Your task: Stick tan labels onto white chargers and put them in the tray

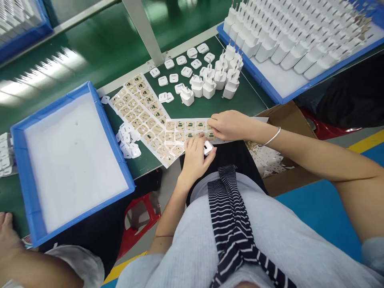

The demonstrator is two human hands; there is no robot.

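Observation:
My left hand (195, 156) is closed around a small white charger (207, 147) whose end face, with a dark slot, points up. Just above it, my right hand (229, 125) pinches at a sheet of adhesive stickers (171, 138); its fingertips hide whatever is between them. That sheet lies along the table edge, overlapping more sticker sheets (141, 116) to the left. White chargers with metal pins (209, 87) stand in a cluster behind my hands. Several small white square covers (186, 72) are spread beside the cluster, and others are heaped in a loose pile (127, 140).
On the left lies a blue tray (97, 104) with a white lining. Another blue tray (255, 76), at the back right, is packed with upright chargers. Below my right forearm is a cardboard box (285, 176) with paper scraps. A co-worker's hand (7, 236) rests at far left.

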